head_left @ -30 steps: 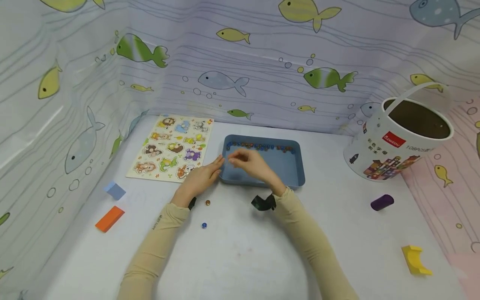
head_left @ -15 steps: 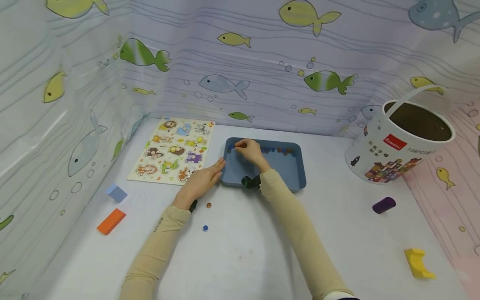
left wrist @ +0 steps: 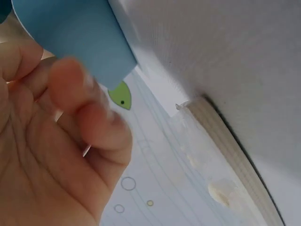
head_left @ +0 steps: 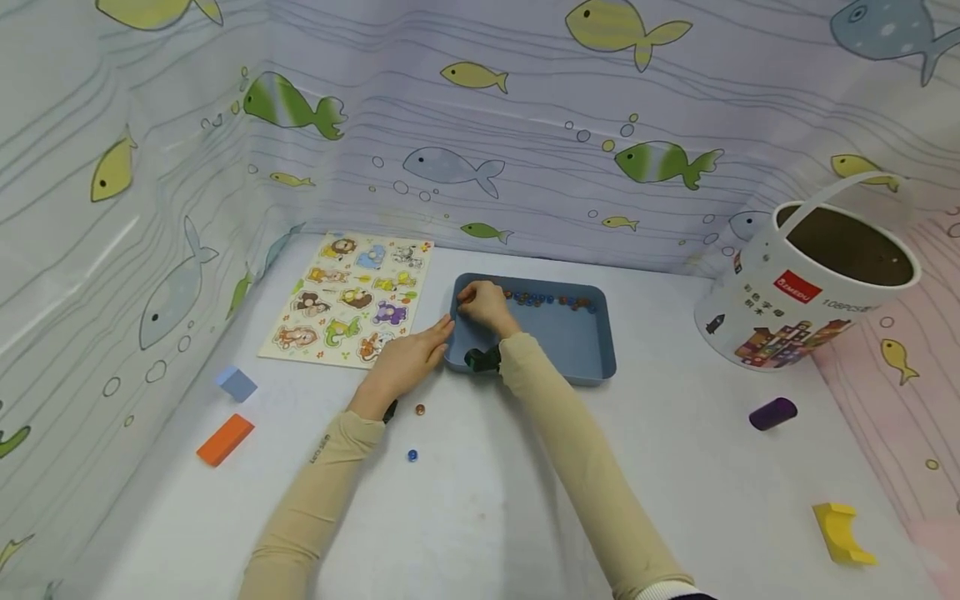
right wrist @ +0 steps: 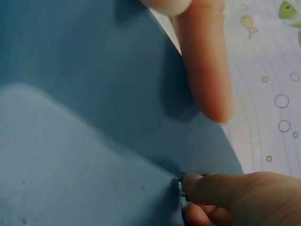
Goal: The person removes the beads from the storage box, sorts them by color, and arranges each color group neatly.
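Right hand [head_left: 483, 306] pinches a bead [right wrist: 180, 187] at the tray [head_left: 577, 342] corner; the bead row [head_left: 551, 299] runs rightward; left hand [head_left: 408, 358], fingers straight, steadies the tray's rim.

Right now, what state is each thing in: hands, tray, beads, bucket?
left hand: open, fingers against the tray's left wall
right hand: inside the tray, pinching a bead in the far left corner
blue tray: flat on the table
beads: along the far wall
bucket: tilted, lidless

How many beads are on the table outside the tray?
2: a brown bead by the left hand, a blue bead nearer the person. An arm may hide more.
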A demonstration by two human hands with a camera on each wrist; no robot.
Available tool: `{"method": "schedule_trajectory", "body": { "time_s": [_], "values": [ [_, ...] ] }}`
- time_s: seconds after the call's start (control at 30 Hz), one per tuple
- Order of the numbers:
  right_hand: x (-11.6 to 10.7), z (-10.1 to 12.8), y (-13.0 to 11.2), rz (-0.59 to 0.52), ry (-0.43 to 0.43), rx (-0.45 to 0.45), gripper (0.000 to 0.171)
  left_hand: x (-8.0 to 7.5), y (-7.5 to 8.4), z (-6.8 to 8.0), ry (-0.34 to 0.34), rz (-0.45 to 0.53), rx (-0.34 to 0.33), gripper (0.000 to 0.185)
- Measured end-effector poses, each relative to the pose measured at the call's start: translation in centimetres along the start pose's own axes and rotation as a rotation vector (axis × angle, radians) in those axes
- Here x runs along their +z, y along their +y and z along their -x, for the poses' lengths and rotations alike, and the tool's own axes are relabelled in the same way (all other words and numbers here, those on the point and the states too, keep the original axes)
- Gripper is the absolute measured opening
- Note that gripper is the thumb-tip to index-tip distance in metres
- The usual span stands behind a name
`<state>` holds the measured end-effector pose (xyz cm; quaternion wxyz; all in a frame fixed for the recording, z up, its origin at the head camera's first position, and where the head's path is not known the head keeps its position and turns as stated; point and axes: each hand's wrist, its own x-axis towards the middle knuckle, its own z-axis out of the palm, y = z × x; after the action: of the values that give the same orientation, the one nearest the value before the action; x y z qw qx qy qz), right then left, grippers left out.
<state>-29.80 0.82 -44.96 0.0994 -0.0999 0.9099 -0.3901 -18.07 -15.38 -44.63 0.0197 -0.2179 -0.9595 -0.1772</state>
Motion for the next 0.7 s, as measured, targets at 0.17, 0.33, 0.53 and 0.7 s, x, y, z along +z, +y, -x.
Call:
{"method": "schedule_trajectory", "body": {
  "time_s": [0.17,0.33,0.53,0.7],
  "values": [
    [0.0,0.0,0.3,0.006,-0.017,-0.022,0.016,0.0,0.3,0.0,0.054,-0.088,0.023,0.043],
    [-1.1,0.9,0.4,-0.077,-0.052,-0.017,0.02,0.1,0.3,0.0,0.063,-0.136,0.02,0.043],
    [-2.4,2.9,0.3,-0.149,-0.076,-0.057,0.025,0.1,0.2,0.0,0.057,-0.15,0.017,0.044],
    [-3.1,5.3,0.2,-0.237,-0.09,-0.125,0.029,0.1,0.2,0.0,0.054,-0.132,0.016,0.044]
  ]
}}
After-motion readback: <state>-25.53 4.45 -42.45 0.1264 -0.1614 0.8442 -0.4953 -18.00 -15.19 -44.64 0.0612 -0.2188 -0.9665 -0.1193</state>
